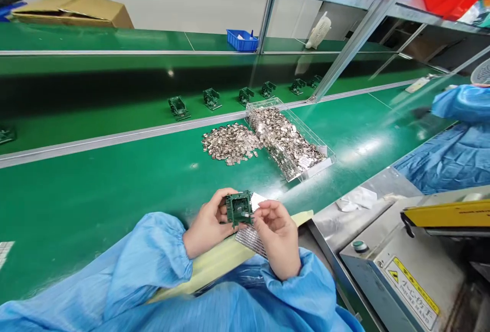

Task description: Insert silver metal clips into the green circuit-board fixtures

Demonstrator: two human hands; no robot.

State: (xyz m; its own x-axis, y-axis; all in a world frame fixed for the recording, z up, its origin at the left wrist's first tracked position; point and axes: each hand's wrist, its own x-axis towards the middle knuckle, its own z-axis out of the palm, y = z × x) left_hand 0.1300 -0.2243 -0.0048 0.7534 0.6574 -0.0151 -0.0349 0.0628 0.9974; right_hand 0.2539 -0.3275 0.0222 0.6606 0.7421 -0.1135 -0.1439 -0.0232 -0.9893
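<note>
A green frame-like part (239, 208) is held up over the table's near edge. My left hand (210, 223) grips it from the left, fingers behind and thumb below. My right hand (277, 235) is at its right side, thumb and index finger pinched together at the part's edge; anything between those fingertips is too small to make out. Beneath the hands lies a sheet with rows of small silvery pieces (250, 240). Farther back are a heap of small metal pieces (229, 143) and a clear tray (332, 159) full of similar pieces.
Several green parts (211, 98) stand in a row on the dark green belt (133, 112). A metal upright (360, 33) rises behind the tray. At the right are a grey machine (406, 265) and a person's blue sleeve (459, 102). A blue bin (242, 41) sits farther back.
</note>
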